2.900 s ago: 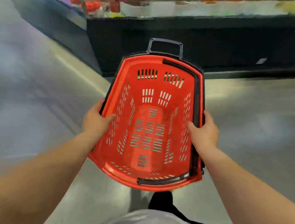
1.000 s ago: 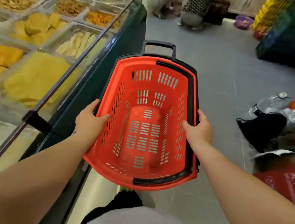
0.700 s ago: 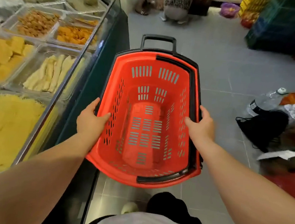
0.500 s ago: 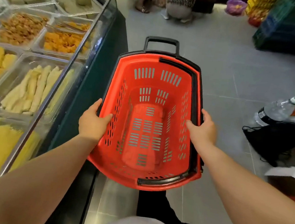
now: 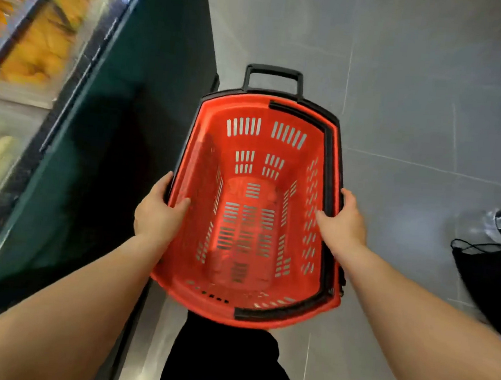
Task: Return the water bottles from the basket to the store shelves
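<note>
Since half a second ago the view has dipped: the food counter (image 5: 74,150) has slid to the left edge of the frame, the far aisle and the people there have dropped out of sight, and the red basket (image 5: 178,244) now hangs lower over the grey floor (image 5: 416,113). It holds nothing, so the bottles appear to be back already and the person looks to be carrying it away. The left hand (image 5: 158,212) clamps the left rim, thumb curled inside. The right hand (image 5: 341,225) closes on the right rim and its folded black handle, thumb inside too. At the right edge a water bottle (image 5: 494,223) lies on the floor above a black bag (image 5: 492,280)
</note>
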`<state>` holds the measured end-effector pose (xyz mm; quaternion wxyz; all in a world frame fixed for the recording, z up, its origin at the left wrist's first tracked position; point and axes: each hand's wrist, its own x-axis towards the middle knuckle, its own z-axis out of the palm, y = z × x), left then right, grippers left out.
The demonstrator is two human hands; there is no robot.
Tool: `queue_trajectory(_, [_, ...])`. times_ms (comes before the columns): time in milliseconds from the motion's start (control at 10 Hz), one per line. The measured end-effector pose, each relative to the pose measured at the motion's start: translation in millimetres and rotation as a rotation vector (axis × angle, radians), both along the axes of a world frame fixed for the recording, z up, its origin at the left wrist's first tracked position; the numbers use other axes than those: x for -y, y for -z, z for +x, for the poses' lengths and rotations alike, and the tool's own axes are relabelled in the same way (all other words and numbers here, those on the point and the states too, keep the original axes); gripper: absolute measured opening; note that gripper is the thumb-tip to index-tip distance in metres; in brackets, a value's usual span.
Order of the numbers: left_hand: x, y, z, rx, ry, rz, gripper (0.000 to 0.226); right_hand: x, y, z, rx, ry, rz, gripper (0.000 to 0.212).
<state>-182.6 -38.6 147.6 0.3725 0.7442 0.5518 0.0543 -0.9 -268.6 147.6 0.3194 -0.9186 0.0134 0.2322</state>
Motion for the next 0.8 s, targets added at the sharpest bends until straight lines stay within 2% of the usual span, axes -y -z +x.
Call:
queue_trajectory(200, [-41, 131, 42, -0.096, -0.002, -0.046, 0.066, -34, 136, 32, -0.09, 0.023, -0.042, 0.071])
queue_trajectory(400, [-64, 230, 57, -0.115, 0.052, -0.017, 0.067, -54, 230, 38, -0.05, 0.052, -0.075, 0.066])
queue_trajectory(500, [-71, 250, 62, -0.11, 0.072, -0.018, 0.068, -61, 246, 44, 0.012, 0.018, -0.117, 0.068])
queue_trajectory(600, [-78, 254, 67, -0.142, 0.15, -0.095, 0.078, -63, 243, 54, -0.058, 0.021, -0.069, 0.072])
queue_trajectory(700, [-80, 237, 76, -0.12, 0.204, -0.146, 0.085, -63, 225, 60, -0.121, -0.047, -0.034, 0.077])
queue_trajectory(800, [-76, 202, 84, -0.101, 0.243, -0.172, 0.081, -59, 190, 59, -0.153, -0.102, -0.099, 0.077])
